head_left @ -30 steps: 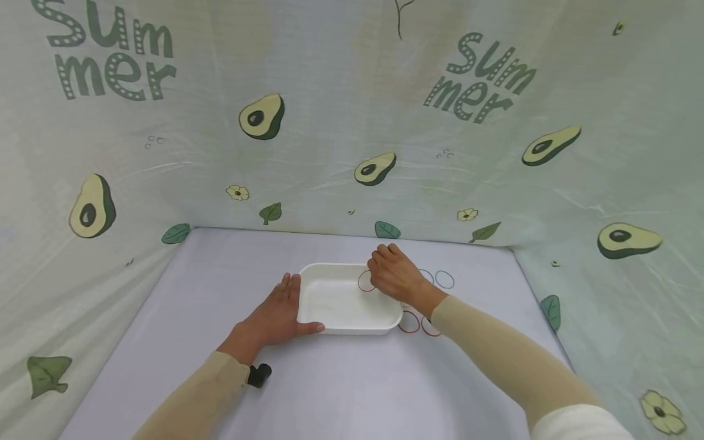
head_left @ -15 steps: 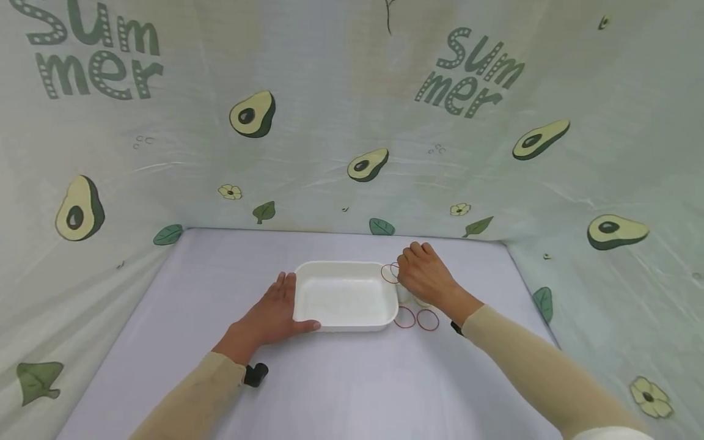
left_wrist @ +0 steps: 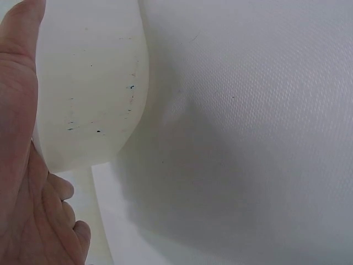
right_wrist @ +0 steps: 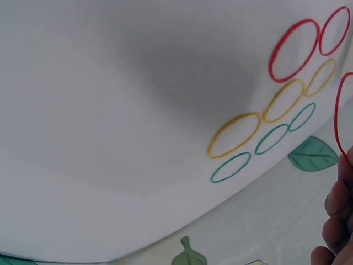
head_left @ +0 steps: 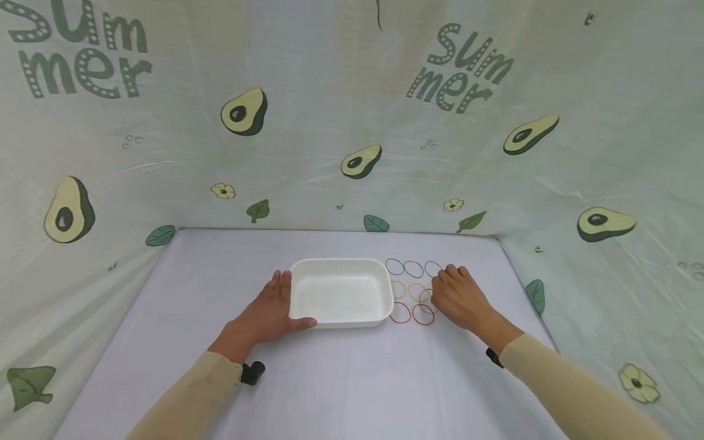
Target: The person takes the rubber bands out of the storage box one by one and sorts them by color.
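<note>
My left hand lies against the left end of a white rectangular tray, thumb along its front side and fingers extended. In the left wrist view, that hand rests on the tray's outer wall. My right hand, to the right of the tray, pinches a thin red ring between curled fingers. Below it, rings lie in rows on the table: blue-green ones at the back, yellow ones in the middle and two red ones in front. The held ring overlaps the front rows in the head view.
A white tabletop surrounds the tray. Behind and beside it hangs a pale curtain printed with avocados, leaves and lettering. A small black device is strapped on the left wrist, another on the right.
My right hand has carried the red ring from above the tray to the right and nearer to me, past the rows of rings. The left hand keeps its place on the tray.
</note>
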Demonstrator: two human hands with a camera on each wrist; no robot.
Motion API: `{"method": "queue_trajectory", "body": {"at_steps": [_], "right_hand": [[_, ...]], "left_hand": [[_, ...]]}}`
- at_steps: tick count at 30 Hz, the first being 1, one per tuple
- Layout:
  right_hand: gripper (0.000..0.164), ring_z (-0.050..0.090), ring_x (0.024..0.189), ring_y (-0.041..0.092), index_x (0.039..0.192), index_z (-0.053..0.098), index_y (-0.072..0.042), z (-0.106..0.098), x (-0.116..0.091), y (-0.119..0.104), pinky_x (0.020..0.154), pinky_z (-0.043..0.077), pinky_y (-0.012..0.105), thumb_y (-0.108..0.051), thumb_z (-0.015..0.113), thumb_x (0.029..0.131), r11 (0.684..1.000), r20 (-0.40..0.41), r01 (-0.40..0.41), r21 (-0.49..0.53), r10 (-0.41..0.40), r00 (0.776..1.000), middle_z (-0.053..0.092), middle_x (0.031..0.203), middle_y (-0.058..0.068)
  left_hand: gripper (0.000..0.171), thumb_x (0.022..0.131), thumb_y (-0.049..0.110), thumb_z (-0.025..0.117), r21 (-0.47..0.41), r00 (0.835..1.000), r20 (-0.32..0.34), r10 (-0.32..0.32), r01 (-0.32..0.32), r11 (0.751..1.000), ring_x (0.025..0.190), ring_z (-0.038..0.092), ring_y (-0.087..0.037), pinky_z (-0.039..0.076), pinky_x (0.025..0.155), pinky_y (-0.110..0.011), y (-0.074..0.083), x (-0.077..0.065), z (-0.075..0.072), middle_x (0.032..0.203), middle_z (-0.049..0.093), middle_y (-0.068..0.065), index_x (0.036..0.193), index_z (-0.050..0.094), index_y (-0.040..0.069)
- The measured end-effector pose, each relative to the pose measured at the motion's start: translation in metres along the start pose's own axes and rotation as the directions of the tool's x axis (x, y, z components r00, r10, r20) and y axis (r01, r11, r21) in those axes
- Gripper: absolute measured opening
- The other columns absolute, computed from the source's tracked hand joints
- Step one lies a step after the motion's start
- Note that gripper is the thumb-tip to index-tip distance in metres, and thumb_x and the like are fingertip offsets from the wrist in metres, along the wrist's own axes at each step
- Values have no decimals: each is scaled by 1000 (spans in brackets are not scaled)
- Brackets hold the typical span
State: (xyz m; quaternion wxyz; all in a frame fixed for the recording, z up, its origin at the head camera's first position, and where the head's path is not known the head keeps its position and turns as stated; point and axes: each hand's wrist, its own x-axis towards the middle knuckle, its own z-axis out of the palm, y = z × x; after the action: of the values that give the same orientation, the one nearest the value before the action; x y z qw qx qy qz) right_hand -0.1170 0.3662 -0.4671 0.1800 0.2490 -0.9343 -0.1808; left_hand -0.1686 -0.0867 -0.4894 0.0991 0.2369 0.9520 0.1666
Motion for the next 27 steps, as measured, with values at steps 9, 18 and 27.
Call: {"method": "queue_trajectory", "body": {"at_steps": [9, 18, 27], "right_hand": [[31, 35, 72, 24, 69, 44, -10, 9, -38, -1, 66, 29, 33, -11, 68, 88, 999, 93, -28, 41, 24, 995, 38, 67, 2], [31, 37, 75, 26, 72, 44, -6, 29, -44, 5, 67, 31, 35, -9, 70, 88, 997, 107, -81, 16, 79, 991, 38, 68, 5], [26, 37, 76, 27, 74, 46, -5, 35, -47, 4, 68, 32, 36, -3, 67, 89, 995, 152, -96, 15, 93, 984, 41, 69, 6]], "left_hand": [[135, 85, 75, 72, -17, 1000, 0, -11, 11, 1000, 161, 13, -50, 24, 129, -59, 0, -1, -4, 170, 18, -35, 162, 9, -15], [136, 86, 79, 68, -5, 1000, 21, -9, 9, 1000, 161, 11, -49, 24, 129, -58, -3, 1, -2, 171, 14, -35, 162, 6, -15], [135, 86, 80, 66, 31, 1000, 18, 0, -1, 1000, 161, 11, -50, 21, 130, -58, 1, 1, -3, 171, 14, -35, 162, 7, -15]]}}
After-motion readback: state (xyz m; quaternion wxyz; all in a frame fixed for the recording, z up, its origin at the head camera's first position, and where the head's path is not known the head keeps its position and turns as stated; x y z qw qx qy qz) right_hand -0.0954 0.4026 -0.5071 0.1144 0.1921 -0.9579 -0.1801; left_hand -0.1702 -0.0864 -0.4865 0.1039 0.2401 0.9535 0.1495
